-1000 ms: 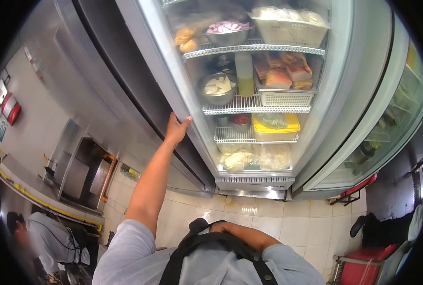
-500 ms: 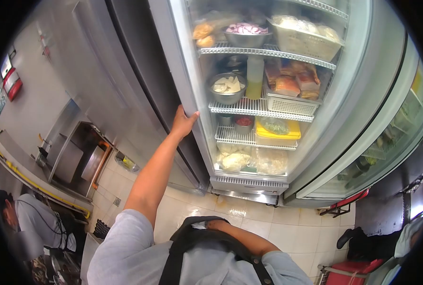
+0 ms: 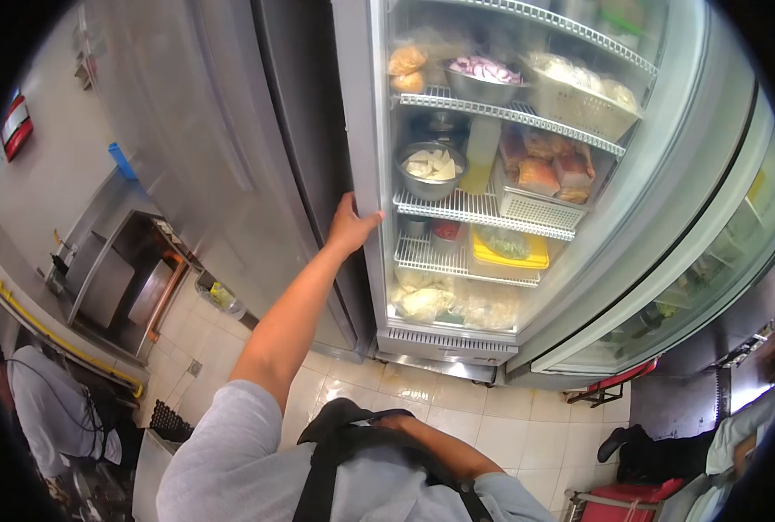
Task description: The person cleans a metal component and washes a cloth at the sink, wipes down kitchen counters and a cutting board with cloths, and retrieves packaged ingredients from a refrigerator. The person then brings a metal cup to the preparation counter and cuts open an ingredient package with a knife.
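My left hand (image 3: 353,228) grips the left edge of the glass refrigerator door (image 3: 366,165), its thumb on the front of the frame and its fingers curled round the side. Through the glass, wire shelves carry a bowl of sliced onions (image 3: 485,80), a metal bowl of pale cut pieces (image 3: 433,170), a bottle of yellowish liquid (image 3: 481,157), a basket of packed meat (image 3: 540,196) and a yellow-lidded container (image 3: 509,252). Low at my waist, my right hand (image 3: 394,421) rests against the black apron (image 3: 344,424), its fingers hidden.
A tall steel cabinet (image 3: 205,157) stands close on the left. Another glass-fronted refrigerator (image 3: 666,296) is on the right. One person (image 3: 53,409) is at lower left, another (image 3: 666,452) at lower right beside a red object (image 3: 618,505). The tiled floor (image 3: 457,396) looks shiny.
The view has shifted and tilted slightly, so the refrigerator's upper part sits further right. My left hand keeps its hold on the door edge. My right hand stays at my waist.
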Action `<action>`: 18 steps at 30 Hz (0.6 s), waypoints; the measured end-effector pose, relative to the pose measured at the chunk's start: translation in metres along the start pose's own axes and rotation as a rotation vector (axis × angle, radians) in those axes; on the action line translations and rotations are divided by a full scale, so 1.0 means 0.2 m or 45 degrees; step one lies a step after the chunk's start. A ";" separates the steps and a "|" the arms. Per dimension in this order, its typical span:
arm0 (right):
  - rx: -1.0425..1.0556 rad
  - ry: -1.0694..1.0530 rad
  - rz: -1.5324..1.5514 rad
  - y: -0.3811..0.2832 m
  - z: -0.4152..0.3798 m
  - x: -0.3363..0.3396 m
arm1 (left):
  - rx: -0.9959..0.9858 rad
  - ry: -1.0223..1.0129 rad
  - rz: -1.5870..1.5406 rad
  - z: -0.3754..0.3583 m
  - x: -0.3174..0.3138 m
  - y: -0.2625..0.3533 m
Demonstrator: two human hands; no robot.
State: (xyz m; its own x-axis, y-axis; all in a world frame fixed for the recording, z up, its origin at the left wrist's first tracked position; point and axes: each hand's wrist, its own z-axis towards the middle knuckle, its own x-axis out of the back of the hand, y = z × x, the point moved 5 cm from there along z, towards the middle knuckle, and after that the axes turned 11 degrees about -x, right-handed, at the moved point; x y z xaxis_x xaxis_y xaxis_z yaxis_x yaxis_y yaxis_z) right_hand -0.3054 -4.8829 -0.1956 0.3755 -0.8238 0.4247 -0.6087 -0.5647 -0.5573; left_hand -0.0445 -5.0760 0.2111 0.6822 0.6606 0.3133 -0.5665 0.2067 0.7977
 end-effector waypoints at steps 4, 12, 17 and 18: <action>0.091 0.162 0.135 -0.04 -0.03 0.03 | -0.072 0.056 -0.053 0.03 0.00 -0.06; -0.184 0.188 0.277 -0.33 -0.24 0.24 | -0.199 0.012 -0.132 0.09 -0.02 -0.22; -0.485 0.564 0.432 -0.64 -0.49 0.48 | -0.223 0.097 0.002 0.08 0.03 -0.14; -0.491 0.574 0.450 -0.64 -0.48 0.49 | -0.231 0.078 -0.006 0.08 0.02 -0.14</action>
State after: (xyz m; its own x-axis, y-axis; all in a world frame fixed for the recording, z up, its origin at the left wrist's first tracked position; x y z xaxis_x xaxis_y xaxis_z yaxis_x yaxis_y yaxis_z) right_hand -0.2571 -4.8874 -0.0148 -0.1676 -0.8071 0.5661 -0.8775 -0.1396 -0.4588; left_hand -0.0187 -5.0902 0.1973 0.6585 0.7012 0.2734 -0.6412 0.3326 0.6915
